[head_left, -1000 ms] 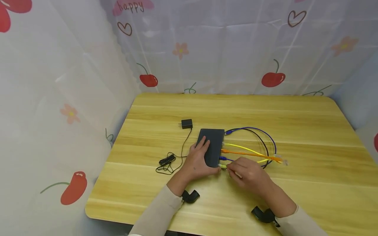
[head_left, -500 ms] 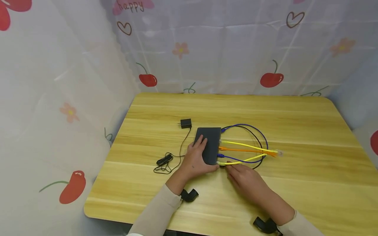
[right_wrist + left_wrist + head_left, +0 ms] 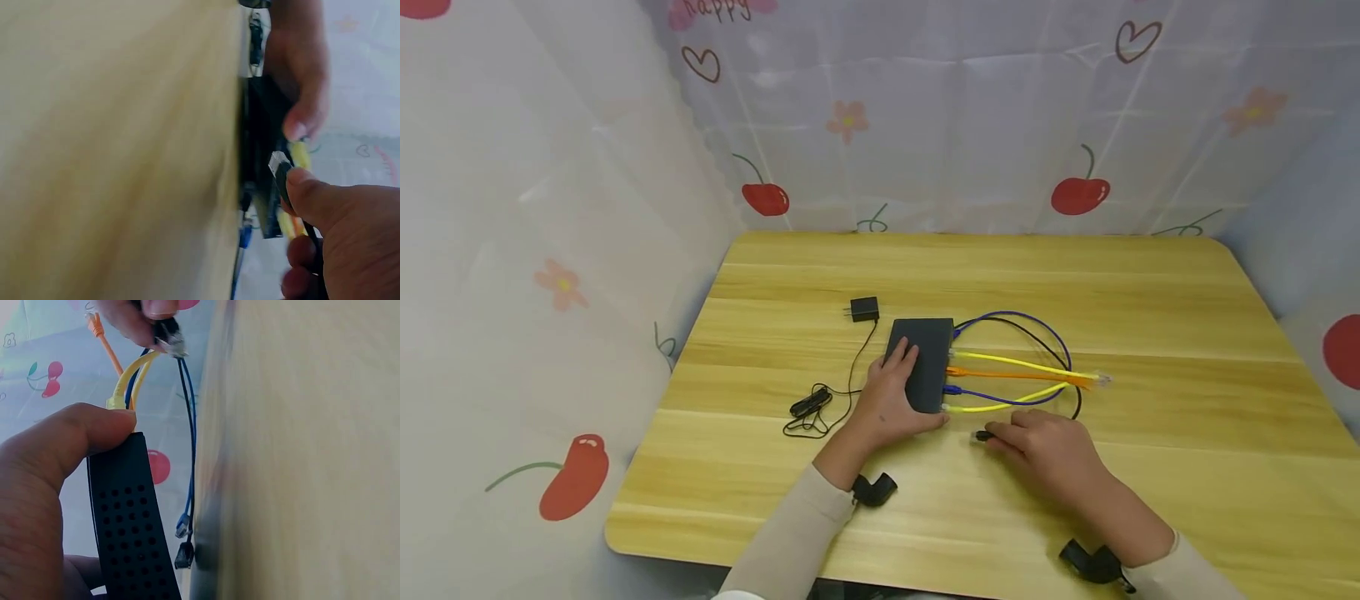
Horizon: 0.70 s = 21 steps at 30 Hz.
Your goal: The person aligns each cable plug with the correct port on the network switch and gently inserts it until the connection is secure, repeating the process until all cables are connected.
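Observation:
My left hand (image 3: 887,410) grips a flat black network switch (image 3: 931,367), thumb on its near edge and fingers over its top. In the left wrist view, vent holes dot the side of the switch (image 3: 131,519). My right hand (image 3: 1051,450) pinches the black plug (image 3: 982,436) of a black network cable, a little apart from the switch's near right corner. The plug's clear tip (image 3: 277,161) points toward the switch. Yellow (image 3: 1000,361), orange (image 3: 1000,374) and blue (image 3: 1000,399) cables run from the switch's right side.
A black power adapter (image 3: 864,309) lies behind the switch to the left, its cord bundled (image 3: 810,403) beside my left forearm. A blue cable (image 3: 1037,322) and the black one loop right. Loose clear plugs (image 3: 1102,380) lie together. Printed curtains stand round the wooden table (image 3: 1187,333).
My right hand has gone from the near yellow cable to the black plug and drawn it to the front right, away from the switch's corner. The left hand keeps its hold.

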### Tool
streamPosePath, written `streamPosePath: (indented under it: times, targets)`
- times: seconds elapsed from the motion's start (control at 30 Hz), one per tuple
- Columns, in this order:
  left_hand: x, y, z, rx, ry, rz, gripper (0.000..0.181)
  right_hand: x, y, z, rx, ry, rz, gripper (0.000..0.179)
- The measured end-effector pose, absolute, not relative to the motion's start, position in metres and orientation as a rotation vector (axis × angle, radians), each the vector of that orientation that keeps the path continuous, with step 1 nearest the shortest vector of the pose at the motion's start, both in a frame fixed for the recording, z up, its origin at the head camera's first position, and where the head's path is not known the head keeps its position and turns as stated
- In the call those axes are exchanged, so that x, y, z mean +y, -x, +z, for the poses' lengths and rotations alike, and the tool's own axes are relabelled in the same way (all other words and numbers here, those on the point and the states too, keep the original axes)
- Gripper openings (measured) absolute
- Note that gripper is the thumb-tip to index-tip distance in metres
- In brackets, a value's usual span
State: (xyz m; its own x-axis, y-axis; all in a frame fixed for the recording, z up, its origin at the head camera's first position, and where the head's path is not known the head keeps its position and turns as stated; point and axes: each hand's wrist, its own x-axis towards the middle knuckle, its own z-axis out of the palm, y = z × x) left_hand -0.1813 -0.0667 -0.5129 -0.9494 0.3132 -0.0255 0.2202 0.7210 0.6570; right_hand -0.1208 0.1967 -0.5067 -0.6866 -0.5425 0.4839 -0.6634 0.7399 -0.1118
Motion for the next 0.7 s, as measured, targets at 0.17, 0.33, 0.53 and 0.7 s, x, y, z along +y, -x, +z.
streamPosePath:
  times: [0.17, 0.33, 0.53, 0.7]
  targets:
    - [-0.068, 0.182, -0.514, 2.783, -0.456, 1.030, 0.113, 0.201, 0.122, -0.484, -2.534, -0.920, 0.452, 0.022]
    - [-0.069, 0.182, -0.516, 2.785, -0.459, 1.007, 0.113, 0.208, 0.130, -0.468, -2.510, -0.939, 0.525, 0.053]
    - [-0.067, 0.181, -0.517, 2.800, -0.478, 0.963, 0.114, 0.223, 0.145, -0.456, -2.510, -0.846, 0.547, 0.015]
    - [-0.066, 0.181, -0.516, 2.818, -0.491, 0.922, 0.115, 0.228, 0.158, -0.446, -2.637, -0.625, 0.530, 0.008]
